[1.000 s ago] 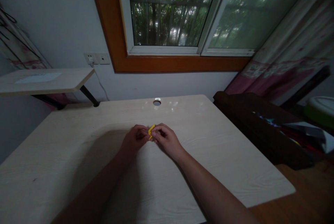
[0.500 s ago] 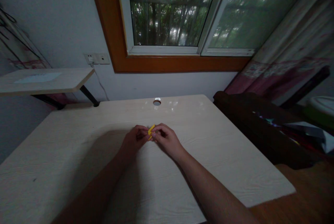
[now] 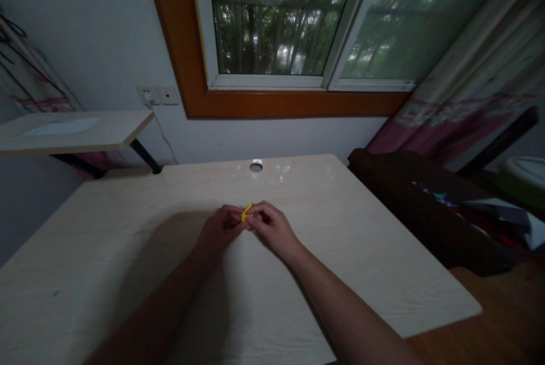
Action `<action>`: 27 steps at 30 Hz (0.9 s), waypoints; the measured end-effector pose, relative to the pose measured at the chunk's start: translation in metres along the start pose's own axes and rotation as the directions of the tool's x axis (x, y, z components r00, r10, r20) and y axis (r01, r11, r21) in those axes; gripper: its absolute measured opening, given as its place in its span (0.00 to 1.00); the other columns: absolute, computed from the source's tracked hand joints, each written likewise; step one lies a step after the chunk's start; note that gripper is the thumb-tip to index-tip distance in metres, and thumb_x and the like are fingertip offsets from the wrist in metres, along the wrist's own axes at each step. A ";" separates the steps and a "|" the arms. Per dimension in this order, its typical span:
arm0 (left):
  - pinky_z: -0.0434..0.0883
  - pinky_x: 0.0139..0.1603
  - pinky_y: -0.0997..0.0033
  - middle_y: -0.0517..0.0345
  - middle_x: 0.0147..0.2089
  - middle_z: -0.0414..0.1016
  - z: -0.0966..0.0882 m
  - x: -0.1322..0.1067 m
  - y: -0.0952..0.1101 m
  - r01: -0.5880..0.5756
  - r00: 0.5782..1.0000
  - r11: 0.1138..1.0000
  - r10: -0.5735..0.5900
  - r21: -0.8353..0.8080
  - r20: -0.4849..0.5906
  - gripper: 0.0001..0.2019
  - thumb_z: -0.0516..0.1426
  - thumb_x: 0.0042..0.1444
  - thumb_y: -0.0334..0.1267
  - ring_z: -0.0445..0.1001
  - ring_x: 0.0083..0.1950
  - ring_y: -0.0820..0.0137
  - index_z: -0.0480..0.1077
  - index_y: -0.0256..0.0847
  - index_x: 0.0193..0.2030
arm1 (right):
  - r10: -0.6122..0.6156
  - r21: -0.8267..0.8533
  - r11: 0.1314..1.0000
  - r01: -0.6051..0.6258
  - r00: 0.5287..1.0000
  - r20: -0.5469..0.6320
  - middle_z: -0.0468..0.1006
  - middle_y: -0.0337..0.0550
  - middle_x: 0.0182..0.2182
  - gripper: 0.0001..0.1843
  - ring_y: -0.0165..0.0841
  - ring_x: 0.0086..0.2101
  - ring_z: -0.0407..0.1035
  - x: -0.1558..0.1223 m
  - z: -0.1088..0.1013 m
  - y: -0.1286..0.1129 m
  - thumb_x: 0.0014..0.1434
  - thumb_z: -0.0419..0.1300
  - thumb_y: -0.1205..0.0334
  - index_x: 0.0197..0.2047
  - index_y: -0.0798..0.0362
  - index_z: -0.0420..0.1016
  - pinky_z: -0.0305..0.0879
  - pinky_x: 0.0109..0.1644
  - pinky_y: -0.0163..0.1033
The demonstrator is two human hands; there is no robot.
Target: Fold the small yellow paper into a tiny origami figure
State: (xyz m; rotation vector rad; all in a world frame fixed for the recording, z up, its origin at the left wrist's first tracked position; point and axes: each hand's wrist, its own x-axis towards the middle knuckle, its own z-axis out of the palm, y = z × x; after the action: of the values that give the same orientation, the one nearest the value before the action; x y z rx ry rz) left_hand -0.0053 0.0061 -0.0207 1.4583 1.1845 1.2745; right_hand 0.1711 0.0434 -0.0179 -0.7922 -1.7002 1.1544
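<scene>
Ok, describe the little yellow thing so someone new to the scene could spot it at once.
On the pale desk under the window, the left hand and right hand meet near the middle. Pinched between them is a small yellow piece, the only bright colour on the desk.

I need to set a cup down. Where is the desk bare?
The desk is bare left of the left hand, right of the right hand, and between the hands and the cable hole. Crowded only where both pinch the yellow piece.
</scene>
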 end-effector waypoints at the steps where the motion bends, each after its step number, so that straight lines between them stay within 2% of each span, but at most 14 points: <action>1: 0.76 0.45 0.63 0.56 0.35 0.80 0.000 0.000 0.000 0.009 1.000 1.000 -0.009 -0.007 -0.001 0.16 0.64 0.51 0.39 0.80 0.39 0.66 0.67 0.41 0.44 | 0.004 0.005 1.000 -0.004 1.000 0.002 0.74 0.41 0.34 0.09 0.28 0.29 0.68 0.000 0.000 0.000 0.59 0.63 0.56 0.40 0.50 0.76 0.67 0.34 0.35; 7: 0.75 0.47 0.62 0.55 0.38 0.80 -0.001 -0.001 -0.001 0.031 0.999 0.992 -0.028 -0.126 0.022 0.15 0.63 0.54 0.39 0.80 0.41 0.66 0.66 0.41 0.46 | 0.056 0.158 0.986 -0.060 0.998 0.027 0.76 0.41 0.33 0.12 0.29 0.27 0.70 0.001 0.002 -0.001 0.60 0.61 0.56 0.46 0.51 0.74 0.67 0.32 0.35; 12: 0.75 0.46 0.64 0.56 0.37 0.80 -0.002 0.000 -0.003 0.023 1.000 0.992 -0.021 -0.127 0.019 0.15 0.63 0.54 0.38 0.80 0.40 0.67 0.66 0.40 0.46 | 0.067 0.218 0.973 -0.073 0.997 0.036 0.77 0.40 0.30 0.11 0.28 0.26 0.69 0.001 0.003 -0.001 0.61 0.60 0.59 0.47 0.51 0.72 0.66 0.32 0.35; 22: 0.74 0.46 0.63 0.56 0.36 0.80 0.000 0.000 -0.002 0.061 0.998 0.997 -0.061 -0.041 -0.002 0.17 0.65 0.50 0.40 0.80 0.39 0.66 0.67 0.40 0.44 | 0.084 0.132 0.987 -0.086 0.996 0.022 0.77 0.39 0.27 0.08 0.28 0.24 0.68 0.001 0.002 -0.007 0.58 0.62 0.58 0.39 0.53 0.74 0.65 0.31 0.34; 27: 0.75 0.43 0.67 0.57 0.36 0.80 -0.002 0.000 -0.001 0.036 0.999 0.999 -0.036 -0.040 0.005 0.12 0.62 0.54 0.41 0.79 0.38 0.68 0.69 0.40 0.42 | 0.079 0.110 0.991 -0.079 0.997 0.005 0.77 0.40 0.28 0.08 0.29 0.25 0.69 0.000 0.002 -0.005 0.59 0.62 0.58 0.40 0.53 0.74 0.65 0.31 0.35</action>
State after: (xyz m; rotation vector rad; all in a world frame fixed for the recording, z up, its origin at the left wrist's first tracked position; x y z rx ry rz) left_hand -0.0072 0.0066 -0.0214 1.4043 1.1713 1.2625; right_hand 0.1692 0.0413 -0.0132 -0.7965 -1.6033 1.2910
